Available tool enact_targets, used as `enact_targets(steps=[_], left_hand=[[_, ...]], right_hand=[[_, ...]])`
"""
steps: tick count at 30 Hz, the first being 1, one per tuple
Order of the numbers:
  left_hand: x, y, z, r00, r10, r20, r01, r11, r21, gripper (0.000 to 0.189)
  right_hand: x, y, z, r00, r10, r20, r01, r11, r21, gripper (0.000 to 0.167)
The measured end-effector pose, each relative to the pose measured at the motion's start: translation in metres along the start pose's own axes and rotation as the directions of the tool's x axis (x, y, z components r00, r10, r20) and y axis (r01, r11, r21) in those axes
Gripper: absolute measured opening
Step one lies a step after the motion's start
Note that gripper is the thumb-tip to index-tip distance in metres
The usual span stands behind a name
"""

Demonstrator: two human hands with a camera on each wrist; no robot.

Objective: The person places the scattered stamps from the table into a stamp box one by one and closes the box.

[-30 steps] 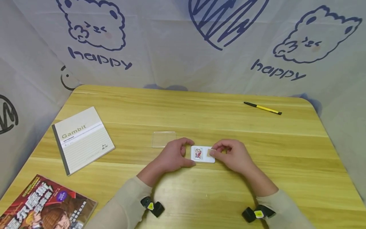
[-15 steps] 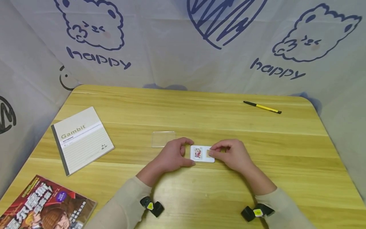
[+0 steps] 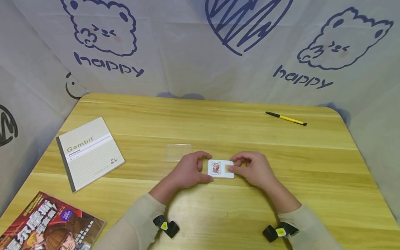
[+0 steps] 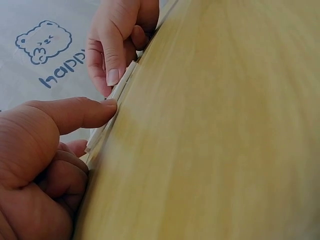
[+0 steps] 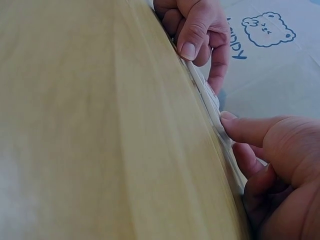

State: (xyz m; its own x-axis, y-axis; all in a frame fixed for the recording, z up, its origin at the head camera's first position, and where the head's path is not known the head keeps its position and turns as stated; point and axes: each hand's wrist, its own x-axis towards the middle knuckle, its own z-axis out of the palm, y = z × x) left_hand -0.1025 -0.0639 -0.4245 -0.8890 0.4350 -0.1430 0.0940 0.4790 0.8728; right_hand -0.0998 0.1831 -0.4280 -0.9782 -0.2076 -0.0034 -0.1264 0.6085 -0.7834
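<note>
A small white flat case (image 3: 223, 170) lies low over the table in the head view, with a small picture card (image 3: 216, 167) in its left part and a tan square (image 3: 227, 168) at its right. My left hand (image 3: 189, 170) grips the case's left end between thumb and fingers. At the right end, my right hand (image 3: 257, 170) pinches the case, the thumb (image 3: 235, 169) over part of the tan square. Both wrist views show the case edge-on, a thin white strip (image 4: 102, 125) between the two hands. Left of it lies a clear plastic plate (image 3: 175, 152), partly behind my left hand.
A notebook (image 3: 90, 152) lies at the table's left, with a comic-covered book (image 3: 53, 225) nearer the front left corner. Toward the back right is a yellow and black pen (image 3: 285, 118). A printed white cloth (image 3: 175, 62) hangs behind the wooden table (image 3: 200, 121).
Both hands stay at the case's two ends. The right thumb has shifted slightly left over the tan square, which no longer overlaps the case's right edge. Nothing was released.
</note>
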Motion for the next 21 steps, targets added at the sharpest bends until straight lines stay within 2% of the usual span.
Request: enact_targets(steps=[6, 12, 21], left_hand=[[-0.0005, -0.0014, 0.0002, 1.0, 0.01, -0.004, -0.01, 1.0, -0.004, 0.063], [-0.0007, -0.0019, 0.0009, 1.0, 0.014, -0.004, -0.014, 1.0, -0.008, 0.062], [-0.0004, -0.0013, 0.0007, 1.0, 0.003, -0.003, -0.003, 1.0, 0.001, 0.062]], right_hand=[[0.0, -0.0016, 0.0006, 1.0, 0.024, 0.002, -0.024, 1.0, -0.004, 0.021], [-0.0005, -0.0016, -0.0012, 0.999, 0.047, 0.009, -0.047, 0.998, 0.037, 0.021], [-0.001, 0.0057, -0.0055, 0.999, 0.032, 0.019, -0.034, 0.993, 0.109, 0.014]])
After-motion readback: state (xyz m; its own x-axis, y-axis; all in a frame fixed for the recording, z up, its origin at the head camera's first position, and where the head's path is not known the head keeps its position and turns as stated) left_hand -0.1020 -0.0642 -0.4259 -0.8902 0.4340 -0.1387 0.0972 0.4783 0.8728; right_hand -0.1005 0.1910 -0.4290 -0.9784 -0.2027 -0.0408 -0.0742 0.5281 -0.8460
